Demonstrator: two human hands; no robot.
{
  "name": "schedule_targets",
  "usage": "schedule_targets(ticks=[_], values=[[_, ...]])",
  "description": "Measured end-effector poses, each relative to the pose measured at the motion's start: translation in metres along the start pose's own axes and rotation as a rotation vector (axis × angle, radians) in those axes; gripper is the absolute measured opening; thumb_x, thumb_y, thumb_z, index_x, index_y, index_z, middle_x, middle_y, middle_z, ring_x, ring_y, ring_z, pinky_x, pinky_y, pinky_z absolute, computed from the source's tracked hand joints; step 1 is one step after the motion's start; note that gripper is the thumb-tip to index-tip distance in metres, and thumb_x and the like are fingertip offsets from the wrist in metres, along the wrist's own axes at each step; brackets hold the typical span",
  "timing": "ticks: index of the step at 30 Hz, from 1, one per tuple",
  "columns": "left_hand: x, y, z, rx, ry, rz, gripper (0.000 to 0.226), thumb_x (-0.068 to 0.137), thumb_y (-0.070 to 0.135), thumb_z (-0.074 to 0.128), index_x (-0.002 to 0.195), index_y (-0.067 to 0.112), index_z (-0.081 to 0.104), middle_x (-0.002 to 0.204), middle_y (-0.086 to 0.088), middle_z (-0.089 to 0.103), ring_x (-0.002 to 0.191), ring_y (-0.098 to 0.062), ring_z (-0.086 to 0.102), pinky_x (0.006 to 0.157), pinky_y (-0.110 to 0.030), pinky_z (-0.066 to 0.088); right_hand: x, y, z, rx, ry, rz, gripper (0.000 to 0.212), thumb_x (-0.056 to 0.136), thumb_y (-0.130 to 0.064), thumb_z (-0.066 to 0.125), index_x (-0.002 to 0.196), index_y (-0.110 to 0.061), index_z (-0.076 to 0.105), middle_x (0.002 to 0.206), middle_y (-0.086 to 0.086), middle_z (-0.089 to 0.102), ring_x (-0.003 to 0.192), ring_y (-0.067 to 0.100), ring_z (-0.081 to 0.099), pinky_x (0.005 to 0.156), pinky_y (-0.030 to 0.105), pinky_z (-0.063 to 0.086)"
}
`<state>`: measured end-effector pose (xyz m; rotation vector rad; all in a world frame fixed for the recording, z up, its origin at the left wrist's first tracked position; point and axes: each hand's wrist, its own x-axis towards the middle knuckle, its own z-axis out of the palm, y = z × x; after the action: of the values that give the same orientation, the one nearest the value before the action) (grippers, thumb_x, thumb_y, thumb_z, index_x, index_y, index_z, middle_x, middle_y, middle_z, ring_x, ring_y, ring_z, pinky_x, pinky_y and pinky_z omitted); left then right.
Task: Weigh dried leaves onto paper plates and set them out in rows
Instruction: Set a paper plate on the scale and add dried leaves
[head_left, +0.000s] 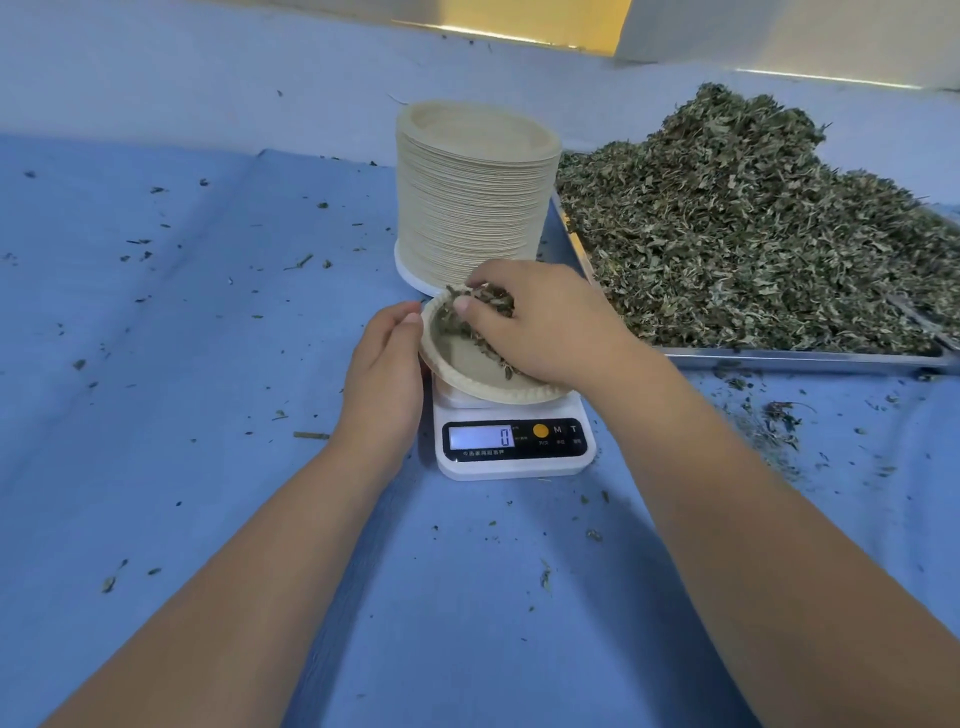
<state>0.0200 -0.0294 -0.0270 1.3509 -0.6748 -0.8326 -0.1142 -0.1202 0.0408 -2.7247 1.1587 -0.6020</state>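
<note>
A paper plate sits tilted on the white digital scale, whose display reads 0. My left hand touches the plate's left rim with curled fingers. My right hand is over the plate and grips a clump of dried leaves, some of which lie in the plate. A big heap of dried leaves fills a metal tray to the right. A tall stack of paper plates stands just behind the scale.
A blue cloth covers the table, with loose leaf crumbs scattered over it, thickest right of the scale. A pale wall runs along the back. A metal utensil handle pokes from the heap at the right edge.
</note>
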Motion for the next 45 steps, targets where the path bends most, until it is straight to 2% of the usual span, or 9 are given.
schedule_targets(ticks=[6, 9, 12, 15, 19, 31, 37, 41, 45], values=[[-0.001, 0.000, 0.000, 0.008, 0.005, 0.013, 0.033, 0.086, 0.044, 0.050, 0.111, 0.036, 0.069, 0.119, 0.004, 0.074, 0.116, -0.013, 0.068, 0.109, -0.046, 0.050, -0.003, 0.008, -0.021, 0.386, 0.081, 0.099, 0.035, 0.097, -0.058, 0.047, 0.116, -0.036, 0.067, 0.104, -0.014, 0.070, 0.096, 0.002, 0.063, 0.088, 0.034, 0.052], [0.000, 0.001, 0.000, 0.021, -0.013, 0.025, 0.030, 0.087, 0.044, 0.051, 0.110, 0.042, 0.070, 0.120, 0.005, 0.074, 0.118, -0.015, 0.067, 0.109, -0.047, 0.049, -0.011, 0.016, -0.020, 0.588, 0.091, 0.132, 0.029, 0.103, -0.044, 0.046, 0.111, -0.029, 0.069, 0.106, 0.004, 0.072, 0.101, 0.020, 0.067, 0.095, 0.046, 0.053], [-0.002, 0.001, 0.000, 0.055, -0.064, 0.050, 0.037, 0.087, 0.048, 0.050, 0.120, 0.052, 0.065, 0.130, 0.010, 0.070, 0.124, -0.012, 0.064, 0.112, -0.045, 0.046, -0.027, 0.026, -0.011, 0.602, 0.130, 0.083, 0.026, 0.102, -0.037, 0.049, 0.115, -0.030, 0.070, 0.107, -0.008, 0.072, 0.104, 0.011, 0.066, 0.097, 0.038, 0.052], [-0.004, 0.001, 0.001, 0.068, -0.074, 0.068, 0.040, 0.083, 0.055, 0.051, 0.121, 0.058, 0.063, 0.135, 0.019, 0.065, 0.129, -0.004, 0.059, 0.115, -0.040, 0.043, -0.044, 0.041, 0.001, 0.517, 0.288, 0.039, 0.028, 0.101, -0.041, 0.048, 0.118, -0.033, 0.069, 0.093, -0.016, 0.070, 0.082, 0.007, 0.065, 0.073, 0.017, 0.050], [-0.002, -0.001, 0.001, 0.053, -0.034, 0.049, 0.045, 0.088, 0.049, 0.047, 0.133, 0.054, 0.053, 0.141, 0.020, 0.060, 0.130, -0.002, 0.056, 0.117, -0.039, 0.041, -0.060, 0.070, 0.011, 0.420, 0.431, 0.111, 0.026, 0.102, -0.032, 0.048, 0.116, -0.027, 0.069, 0.066, -0.014, 0.059, 0.053, 0.007, 0.049, 0.053, 0.025, 0.038], [-0.001, -0.001, 0.001, 0.051, -0.027, 0.032, 0.047, 0.088, 0.046, 0.048, 0.134, 0.047, 0.056, 0.140, 0.013, 0.063, 0.130, -0.007, 0.059, 0.115, -0.039, 0.043, -0.063, 0.081, 0.016, 0.434, 0.415, 0.207, 0.023, 0.097, -0.039, 0.053, 0.109, -0.030, 0.070, 0.093, -0.025, 0.067, 0.081, 0.000, 0.061, 0.072, 0.026, 0.052], [0.001, -0.003, 0.000, 0.064, -0.017, 0.030, 0.056, 0.087, 0.047, 0.047, 0.142, 0.041, 0.054, 0.141, 0.012, 0.061, 0.131, -0.008, 0.058, 0.116, -0.040, 0.042, -0.065, 0.074, 0.013, 0.443, 0.361, 0.194, 0.023, 0.098, -0.039, 0.058, 0.116, -0.029, 0.069, 0.106, -0.012, 0.068, 0.098, 0.003, 0.061, 0.089, 0.035, 0.052], [0.002, -0.003, 0.001, 0.059, -0.008, 0.027, 0.056, 0.087, 0.047, 0.046, 0.142, 0.041, 0.054, 0.140, 0.013, 0.062, 0.131, -0.010, 0.058, 0.116, -0.041, 0.042, -0.059, 0.060, 0.000, 0.350, 0.254, 0.146, 0.040, 0.095, -0.053, 0.058, 0.131, -0.036, 0.061, 0.114, -0.029, 0.055, 0.112, 0.001, 0.050, 0.090, 0.017, 0.039], [0.003, -0.003, 0.001, 0.050, -0.009, 0.021, 0.057, 0.088, 0.047, 0.047, 0.143, 0.038, 0.054, 0.141, 0.012, 0.062, 0.133, -0.013, 0.057, 0.117, -0.043, 0.042, -0.034, 0.030, -0.021, 0.036, 0.044, -0.040, 0.066, 0.089, -0.073, 0.050, 0.145, -0.039, 0.046, 0.133, -0.013, 0.058, 0.126, 0.016, 0.046, 0.099, 0.035, 0.040]])
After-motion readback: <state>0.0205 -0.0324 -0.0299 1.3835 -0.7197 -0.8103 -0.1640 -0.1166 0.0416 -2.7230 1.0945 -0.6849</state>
